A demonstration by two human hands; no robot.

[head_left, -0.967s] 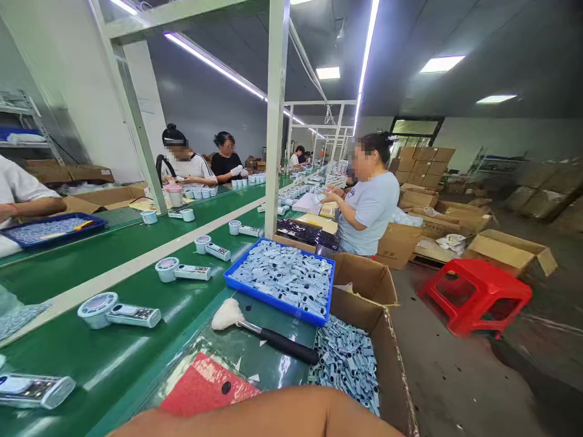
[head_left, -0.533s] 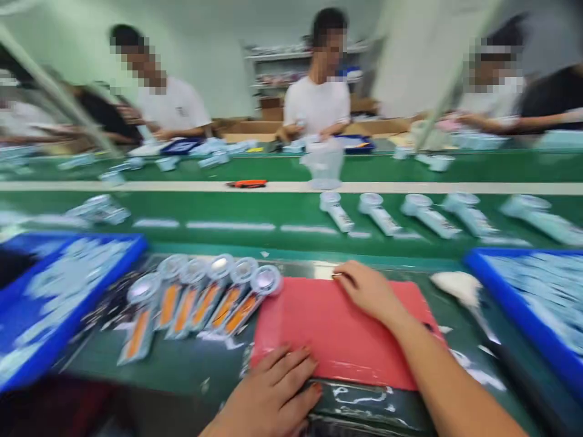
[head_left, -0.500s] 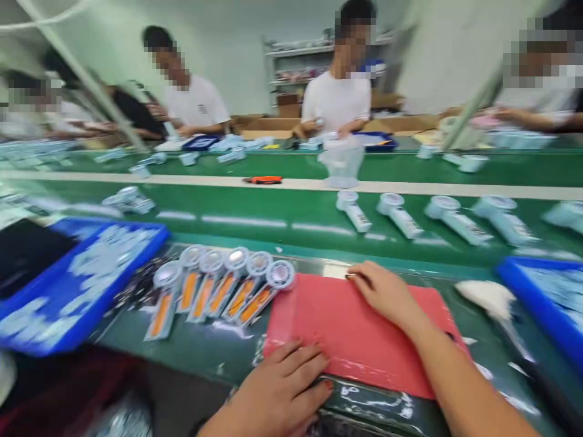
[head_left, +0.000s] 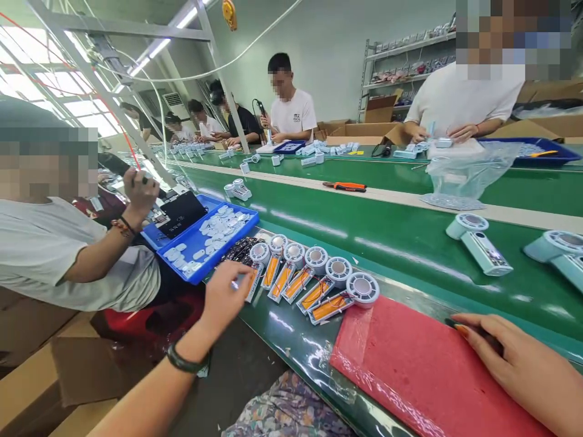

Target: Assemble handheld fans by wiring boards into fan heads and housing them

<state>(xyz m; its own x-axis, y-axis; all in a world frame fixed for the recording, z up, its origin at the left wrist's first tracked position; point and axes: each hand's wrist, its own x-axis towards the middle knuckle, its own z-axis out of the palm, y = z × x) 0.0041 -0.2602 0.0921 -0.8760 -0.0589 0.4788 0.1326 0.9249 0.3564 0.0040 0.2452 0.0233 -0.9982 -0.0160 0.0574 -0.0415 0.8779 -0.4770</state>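
My left hand (head_left: 222,297) reaches over the green belt, its fingers apart at the near end of a row of open pale blue handheld fans (head_left: 314,279), which show orange strips inside. Nothing shows in that hand. My right hand (head_left: 514,358) rests at the far end of a red mat (head_left: 410,364), next to the last fan. Its fingers pinch a small dark tool (head_left: 476,332), partly hidden by them.
A co-worker's raised hand (head_left: 141,188) is at the left, beside a blue tray of pale parts (head_left: 204,240). Assembled fans (head_left: 473,243) stand on the green belt (head_left: 387,243), with orange-handled pliers (head_left: 344,186) and a clear plastic bag (head_left: 469,170) beyond them. Cardboard boxes lie at lower left.
The view has swung left along the belt. My left hand has moved off the near edge of the red mat to the end of the fan row. My right hand remains on the mat.
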